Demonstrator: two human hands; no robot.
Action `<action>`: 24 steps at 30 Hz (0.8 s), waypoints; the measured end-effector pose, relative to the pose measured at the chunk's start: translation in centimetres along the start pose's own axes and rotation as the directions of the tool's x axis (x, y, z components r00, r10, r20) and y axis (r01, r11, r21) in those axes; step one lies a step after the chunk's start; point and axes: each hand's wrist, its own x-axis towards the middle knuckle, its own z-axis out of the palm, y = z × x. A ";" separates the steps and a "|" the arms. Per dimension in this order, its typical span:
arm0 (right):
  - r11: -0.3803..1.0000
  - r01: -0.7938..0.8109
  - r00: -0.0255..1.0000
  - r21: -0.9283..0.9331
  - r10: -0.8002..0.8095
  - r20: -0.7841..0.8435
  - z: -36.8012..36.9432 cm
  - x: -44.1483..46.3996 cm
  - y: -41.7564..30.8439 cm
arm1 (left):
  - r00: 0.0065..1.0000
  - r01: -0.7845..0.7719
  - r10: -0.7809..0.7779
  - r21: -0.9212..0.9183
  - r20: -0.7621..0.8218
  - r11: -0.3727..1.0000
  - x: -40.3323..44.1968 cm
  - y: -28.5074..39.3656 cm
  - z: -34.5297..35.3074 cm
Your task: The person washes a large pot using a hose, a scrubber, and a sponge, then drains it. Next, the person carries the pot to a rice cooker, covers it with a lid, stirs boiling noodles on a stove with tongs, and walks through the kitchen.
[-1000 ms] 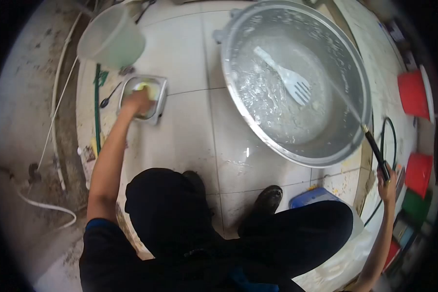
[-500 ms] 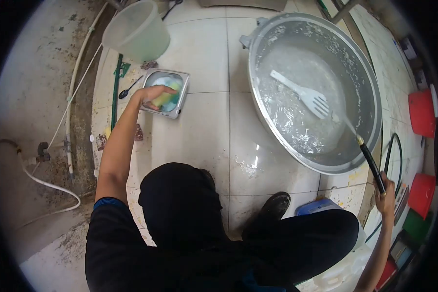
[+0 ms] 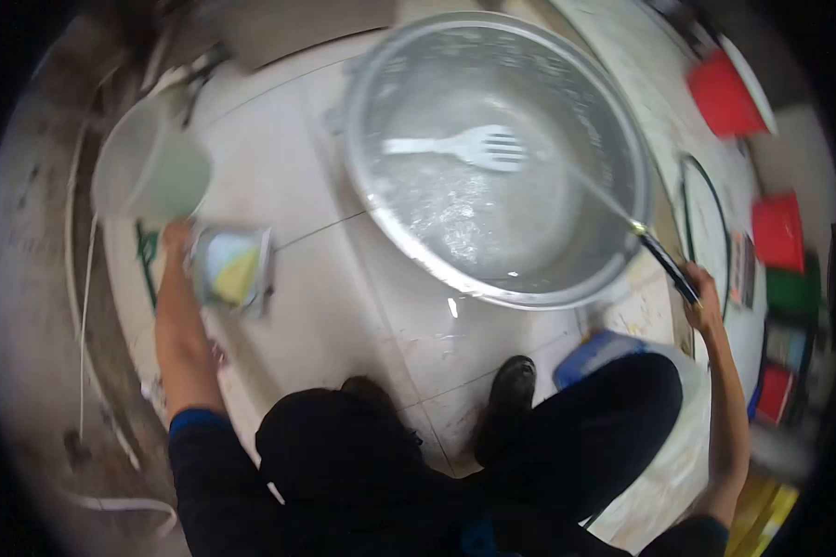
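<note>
Nearest the camera, the bent legs (image 3: 344, 446) are covered by dark trousers, and a black shiny shoe (image 3: 513, 385) is planted on the pale tiled floor (image 3: 334, 278). Just beyond the knee on the right, a blue flat object (image 3: 596, 357) is partly hidden by the leg.

A black wand with a brass-coloured tip (image 3: 669, 266) is held by the right hand (image 3: 703, 299), whose fingers are closed around its lower end. From the tip, a thin jet of water (image 3: 604, 193) is sent into the large round silver metal pot (image 3: 416, 263). A dark hose (image 3: 723, 202) is seen looped beyond that hand.

The left hand (image 3: 177, 238) is blurred and held just beside the small rectangular steel container (image 3: 267, 260); whether its fingers are apart or together cannot be told. A yellow sponge (image 3: 238, 276) is contained in the steel container.

Inside the pot, a white slotted spatula (image 3: 488, 148) is laid flat, its handle pointed to the left. Past the left hand, a translucent pale bucket (image 3: 153, 167) is placed near the container. Farther right, red vessels (image 3: 777, 232) and a green vessel (image 3: 793, 286) are seen.
</note>
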 end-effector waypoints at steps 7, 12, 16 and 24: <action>0.933 0.131 0.988 -0.337 -0.094 0.123 -3.1 0.7 -6.7 | 0.642 0.040 -0.685 -0.877 -0.346 0.480 -9.7 5.0 -9.3; 0.920 0.222 0.969 -0.322 -0.170 0.181 -0.4 5.2 -14.6 | 0.766 -0.449 -0.357 -0.842 -0.535 0.298 -15.9 18.7 -31.5; 0.882 0.302 0.938 -0.362 -0.208 0.277 2.3 7.1 -18.2 | 0.749 -0.663 0.103 -0.739 -0.655 0.119 -16.9 32.9 -43.4; 0.892 0.426 0.904 0.152 -0.416 -0.095 9.4 12.6 -17.4 | 0.894 -0.271 0.380 -0.962 -0.239 0.032 -9.8 53.2 -38.7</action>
